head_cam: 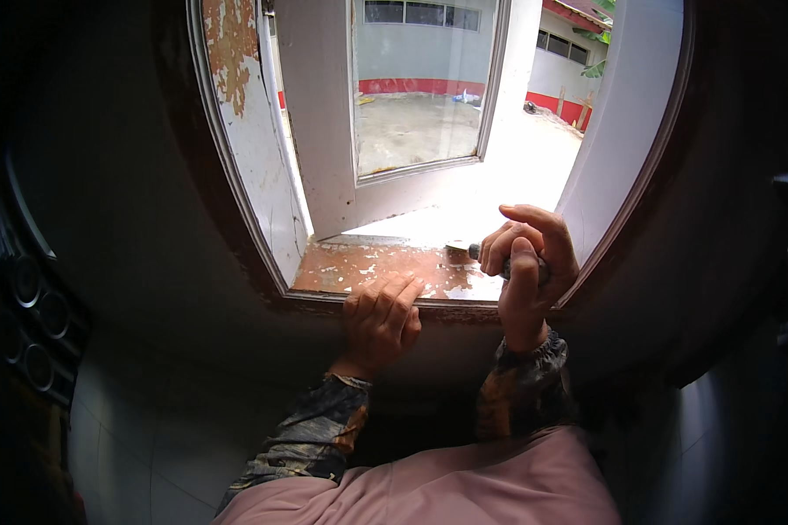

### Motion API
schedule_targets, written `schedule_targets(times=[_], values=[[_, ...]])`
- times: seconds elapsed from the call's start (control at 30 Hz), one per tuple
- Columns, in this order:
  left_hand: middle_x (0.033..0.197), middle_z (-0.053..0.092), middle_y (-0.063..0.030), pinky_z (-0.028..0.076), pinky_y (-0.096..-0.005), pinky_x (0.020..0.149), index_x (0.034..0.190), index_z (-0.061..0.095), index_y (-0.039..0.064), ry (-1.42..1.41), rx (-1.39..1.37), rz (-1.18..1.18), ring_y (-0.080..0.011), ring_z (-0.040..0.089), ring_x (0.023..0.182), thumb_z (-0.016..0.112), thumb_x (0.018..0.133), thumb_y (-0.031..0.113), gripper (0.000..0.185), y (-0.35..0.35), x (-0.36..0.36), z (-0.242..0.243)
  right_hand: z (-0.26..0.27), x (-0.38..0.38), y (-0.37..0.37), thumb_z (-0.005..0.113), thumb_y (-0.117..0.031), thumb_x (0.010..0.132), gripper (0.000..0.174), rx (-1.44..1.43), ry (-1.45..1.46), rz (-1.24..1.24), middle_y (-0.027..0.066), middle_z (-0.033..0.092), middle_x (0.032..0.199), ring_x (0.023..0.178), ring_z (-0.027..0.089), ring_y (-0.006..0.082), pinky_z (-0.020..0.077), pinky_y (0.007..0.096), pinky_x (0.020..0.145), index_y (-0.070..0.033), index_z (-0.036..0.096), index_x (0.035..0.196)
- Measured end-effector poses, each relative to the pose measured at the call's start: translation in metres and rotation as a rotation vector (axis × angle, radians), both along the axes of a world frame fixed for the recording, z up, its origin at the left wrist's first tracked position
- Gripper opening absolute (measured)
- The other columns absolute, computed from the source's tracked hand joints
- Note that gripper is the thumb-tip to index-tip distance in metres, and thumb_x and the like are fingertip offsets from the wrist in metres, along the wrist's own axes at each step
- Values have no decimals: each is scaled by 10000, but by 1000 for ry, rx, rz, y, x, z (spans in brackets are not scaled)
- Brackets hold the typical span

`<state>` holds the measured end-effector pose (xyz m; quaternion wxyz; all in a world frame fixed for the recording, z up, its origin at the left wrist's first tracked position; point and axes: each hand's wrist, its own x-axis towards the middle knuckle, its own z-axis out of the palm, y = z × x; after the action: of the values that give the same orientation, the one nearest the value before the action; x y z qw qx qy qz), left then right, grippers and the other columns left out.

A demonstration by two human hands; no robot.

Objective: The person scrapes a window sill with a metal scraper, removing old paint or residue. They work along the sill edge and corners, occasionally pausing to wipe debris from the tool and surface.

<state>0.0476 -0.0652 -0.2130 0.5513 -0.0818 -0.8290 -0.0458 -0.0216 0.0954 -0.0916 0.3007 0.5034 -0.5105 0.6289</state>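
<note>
A wooden window sill [341, 266] with brown and white paint flaking off lies in front of me. My left hand [382, 315] rests on its inner edge, fingers laid over the paint and nothing held. Near the sill's right end, my right hand [528, 266] is closed around the dark handle of a hand tool [475, 252], with the index finger raised off it. A short flat blade-like end [457, 247] points left, low over the sill. My palm and fingers hide most of the handle, and I cannot tell whether the blade touches the wood.
A glazed white casement sash [325, 131] stands swung outward beyond the sill. The left jamb [236, 98] has peeling paint; the white right jamb [620, 131] rises beside my right hand. Dark equipment with round rings [39, 315] stands at the left, above a tiled floor [138, 433].
</note>
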Motion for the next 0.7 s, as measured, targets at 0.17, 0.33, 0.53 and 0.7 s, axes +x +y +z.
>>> schedule_targets(times=[0.17, 0.33, 0.53, 0.7], values=[[1147, 637, -27, 368, -385, 979, 1142, 628, 125, 1, -11, 14, -198, 578, 1091, 516, 892, 199, 283, -1, 0, 0, -1, 1, -1, 399, 35, 868, 285, -148, 46, 97, 37, 545, 566, 480, 513, 75, 435, 223, 473, 62, 580, 1086], [1158, 635, -3, 372, -349, 957, 1156, 649, 147, -8, 2, 23, -161, 587, 1071, 541, 884, 223, 303, -1, 0, 0, -2, -1, 1, 391, 35, 867, 287, -162, 39, 100, 31, 537, 566, 488, 512, 73, 440, 228, 471, 64, 587, 1076], [1143, 637, -31, 364, -383, 985, 1136, 635, 129, 15, 0, 7, -197, 578, 1086, 524, 889, 209, 283, -1, -1, 0, -1, -1, -2, 386, 1, 892, 277, -27, 24, 5, 43, 535, 566, 479, 504, 79, 442, 236, 470, 73, 567, 1089], [1158, 635, -5, 376, -360, 956, 1151, 648, 145, 7, -9, 32, -161, 587, 1074, 539, 881, 216, 300, -2, 0, 0, 1, 1, -1, 379, 30, 866, 300, -148, 4, 91, 37, 532, 552, 474, 497, 66, 435, 231, 468, 68, 572, 1093]])
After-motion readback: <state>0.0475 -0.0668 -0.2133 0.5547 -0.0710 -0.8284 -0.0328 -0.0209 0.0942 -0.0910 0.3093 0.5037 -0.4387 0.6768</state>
